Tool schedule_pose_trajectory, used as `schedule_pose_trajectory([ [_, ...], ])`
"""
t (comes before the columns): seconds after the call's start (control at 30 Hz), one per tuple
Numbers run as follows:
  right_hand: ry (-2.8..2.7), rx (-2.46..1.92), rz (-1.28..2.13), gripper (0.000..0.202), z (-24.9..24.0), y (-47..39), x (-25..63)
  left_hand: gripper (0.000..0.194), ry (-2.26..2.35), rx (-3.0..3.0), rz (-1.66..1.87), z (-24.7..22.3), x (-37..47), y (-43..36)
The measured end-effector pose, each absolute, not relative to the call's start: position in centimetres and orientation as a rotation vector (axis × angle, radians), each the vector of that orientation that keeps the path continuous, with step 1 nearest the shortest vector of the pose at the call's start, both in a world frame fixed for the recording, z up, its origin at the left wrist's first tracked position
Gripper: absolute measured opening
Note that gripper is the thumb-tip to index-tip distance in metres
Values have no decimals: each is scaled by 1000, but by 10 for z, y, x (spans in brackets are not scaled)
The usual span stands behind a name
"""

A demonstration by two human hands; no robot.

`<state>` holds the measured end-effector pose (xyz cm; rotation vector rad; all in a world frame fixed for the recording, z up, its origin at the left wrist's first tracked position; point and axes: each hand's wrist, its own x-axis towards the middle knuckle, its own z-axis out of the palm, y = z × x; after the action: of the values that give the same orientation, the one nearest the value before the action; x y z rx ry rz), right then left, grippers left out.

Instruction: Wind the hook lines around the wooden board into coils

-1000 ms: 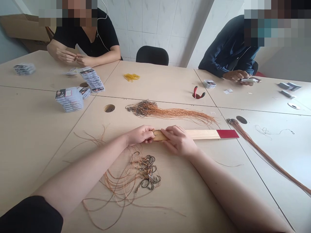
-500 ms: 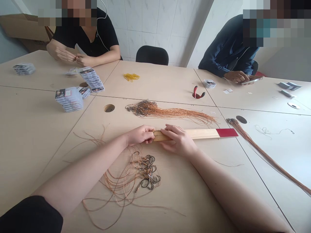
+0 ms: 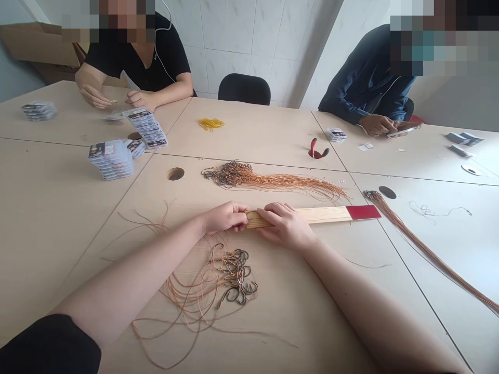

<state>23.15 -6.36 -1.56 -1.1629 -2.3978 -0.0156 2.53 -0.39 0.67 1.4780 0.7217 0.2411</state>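
A long wooden board (image 3: 327, 214) with a dark red end (image 3: 364, 212) lies crosswise in front of me. My left hand (image 3: 226, 217) is closed at its left end, pinching what looks like a fishing hook (image 3: 253, 213); only a thin dark curve of it shows on the wood. My right hand (image 3: 286, 223) grips the board just to the right, fingers over the top and thumb at the near side. Nearer to me lies a loose heap of dark fishing hooks (image 3: 238, 278) tied to orange-brown lines (image 3: 183, 296), which trail left under my left forearm.
Beyond the board lies a big bundle of hooked lines (image 3: 273, 181); another bundle (image 3: 421, 244) runs along the right. Stacked clear packs (image 3: 111, 160), yellow pieces (image 3: 211, 124) and red-handled pliers (image 3: 318, 150) are farther off. Two people sit across the table, one with a phone (image 3: 405, 130).
My right hand and the board have shifted very slightly, the red end a little to the left. Across the table, the left person's hands have moved apart.
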Motion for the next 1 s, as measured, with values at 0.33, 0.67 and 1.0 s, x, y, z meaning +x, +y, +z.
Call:
schedule_pose_trajectory([
  [0.33, -2386, -1143, -32, 33, -13, -65, 230, 7, 662, 1478, 222, 8, 23, -3],
  [0.67, -2129, -1104, 54, 32, 28, -75, 237, 11, 559, 1372, 201, 2, 17, 2],
  [1.0, -1765, -998, 52, 35, 91, -104, 262, 5, 551, 1340, 189, 5, 15, 0],
])
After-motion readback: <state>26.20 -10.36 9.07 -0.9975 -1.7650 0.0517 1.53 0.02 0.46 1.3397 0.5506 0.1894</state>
